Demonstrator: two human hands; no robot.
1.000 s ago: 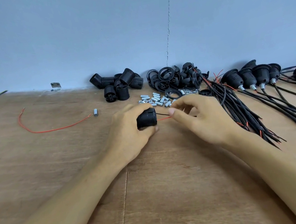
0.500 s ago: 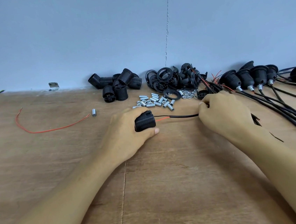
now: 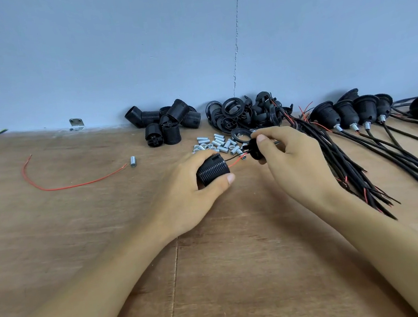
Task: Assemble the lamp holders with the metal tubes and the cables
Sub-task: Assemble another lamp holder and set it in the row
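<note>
Head view: our left hand (image 3: 188, 189) grips the holder (image 3: 213, 170); our right hand (image 3: 296, 162) pinches the cap (image 3: 254, 151) at its two o'clock, wires (image 3: 234, 157) bridging them.

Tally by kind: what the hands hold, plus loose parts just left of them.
Ribbed lamp holder, in the left hand: 1
Black cap, in the right hand: 1
Cable joining them: 1
Red wire: 1
Metal tube: 1
Total: 5

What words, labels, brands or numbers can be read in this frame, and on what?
None readable. The lamp holder in the left hand, the cap in the right hand, the metal tubes and the wall bracket show no lettering; any moulded marks are too small to tell.
</note>
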